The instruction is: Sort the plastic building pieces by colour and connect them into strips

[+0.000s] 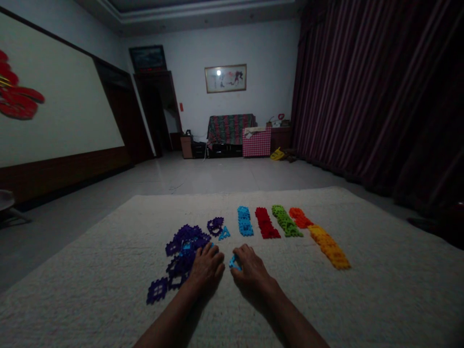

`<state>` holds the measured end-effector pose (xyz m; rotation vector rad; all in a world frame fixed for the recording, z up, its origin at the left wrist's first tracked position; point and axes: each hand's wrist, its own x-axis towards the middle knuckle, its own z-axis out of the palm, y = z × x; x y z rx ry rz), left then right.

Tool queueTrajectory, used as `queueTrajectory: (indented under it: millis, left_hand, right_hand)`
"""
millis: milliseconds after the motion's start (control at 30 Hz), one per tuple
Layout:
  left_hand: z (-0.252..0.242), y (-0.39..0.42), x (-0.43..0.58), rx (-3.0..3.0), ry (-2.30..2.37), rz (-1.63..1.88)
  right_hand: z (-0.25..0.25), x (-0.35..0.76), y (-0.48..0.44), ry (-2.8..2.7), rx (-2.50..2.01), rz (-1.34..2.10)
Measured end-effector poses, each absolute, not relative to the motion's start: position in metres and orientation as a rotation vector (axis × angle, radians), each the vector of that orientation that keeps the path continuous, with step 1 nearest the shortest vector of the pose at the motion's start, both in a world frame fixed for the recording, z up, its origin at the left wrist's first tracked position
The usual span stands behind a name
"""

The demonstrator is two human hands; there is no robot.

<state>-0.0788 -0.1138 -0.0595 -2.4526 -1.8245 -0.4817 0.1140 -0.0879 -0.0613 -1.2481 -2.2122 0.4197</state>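
Observation:
My right hand [250,266] is closed on a light blue plastic connector piece [235,262], held low over the cream mat. My left hand [208,266] rests at the right edge of a loose pile of purple interlocking pieces [181,263], its fingers bent. A bit of light blue shows at its fingertips; more light blue [186,247] lies among the purple. Ahead of the hands are a light blue triangular piece [224,233] and a small purple group [215,225]. A purple square piece [157,290] lies nearest me on the left.
Beyond my right hand lie rows of light blue [245,221], red [267,223], green [286,221], orange [300,218] and yellow pieces [329,247]. They sit on the cream mat [108,270] over a tiled floor. Dark curtains [348,87] hang at the right.

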Motion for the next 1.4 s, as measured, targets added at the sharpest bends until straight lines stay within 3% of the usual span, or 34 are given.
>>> queueTrajectory:
  millis: [267, 600, 1133, 1400]
  left_hand:
    - [-0.078, -0.089, -0.050, -2.206, -1.987, -0.774]
    - [-0.077, -0.085, -0.048, -2.183, -2.039, -0.771]
    - [-0.072, -0.086, -0.044, -2.195, -2.118, -0.736]
    - [-0.071, -0.080, -0.045, -2.189, -2.133, -1.025]
  right_hand:
    - [-0.068, 0.119, -0.074, -2.146, -1.195, 0.370]
    - [-0.063, 0.136, -0.074, -2.127, -1.171, 0.491]
    - [-0.082, 0.145, 0.007, -2.040, -1.250, 0.002]
    - [-0.080, 0.143, -0.001, -1.977, -1.066, 0.010]
